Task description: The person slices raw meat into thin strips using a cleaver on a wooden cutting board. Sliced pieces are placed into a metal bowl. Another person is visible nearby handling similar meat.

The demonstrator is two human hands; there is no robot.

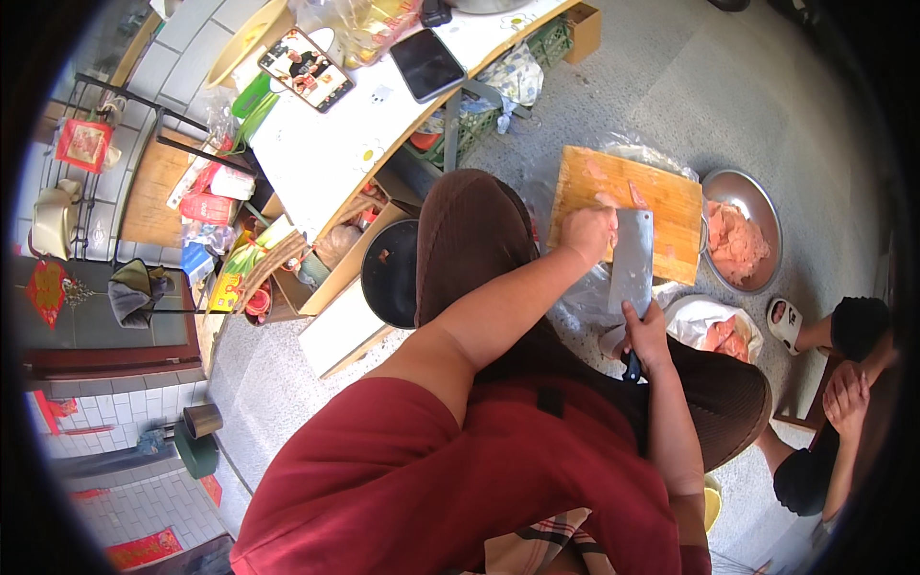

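My right hand [649,336] grips the black handle of a cleaver [632,255]. Its broad steel blade, with bits of meat stuck to it, lies over the wooden cutting board [672,205]. Just beside the blade, my left hand [589,233] is curled on the board around a piece of raw pink meat [607,200], mostly hidden by the fingers. A thin meat strip [636,193] and a few scraps lie farther up the board. To the board's right stands a metal bowl [773,248] holding a mound of pink meat [737,241].
A white plastic bag [679,316] with meat pieces [727,339] sits near my right knee. At right, another person's hand [846,399] and slippered foot [785,323] are close. Left are a black pan [392,277] and a table [316,154] with two phones [307,70].
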